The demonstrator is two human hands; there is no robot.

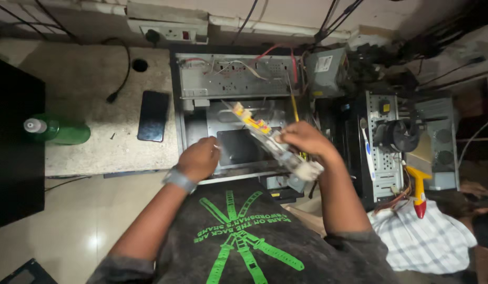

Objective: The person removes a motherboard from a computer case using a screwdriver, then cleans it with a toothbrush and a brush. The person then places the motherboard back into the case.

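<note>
Right hand (306,139): I see my grip closed around a long circuit board (270,141), held tilted at centre frame above the open computer case (202,113).
Left hand (201,158): curled into a loose fist at the case's near edge; I can't tell whether it grips anything.
Desk (86,94): upper left, carrying a dark phone (153,115) and a green bottle (57,130) lying sideways.
Right of frame: a second opened tower (383,142), a yellow-and-red tool (419,192) beside it.

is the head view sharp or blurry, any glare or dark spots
Head view: the board in the right hand is motion-blurred; the left hand is slightly soft; a small glare spot shows on the floor; the far left and the top right corner fall into deep shadow; wide-angle bending curves the edges.
</note>
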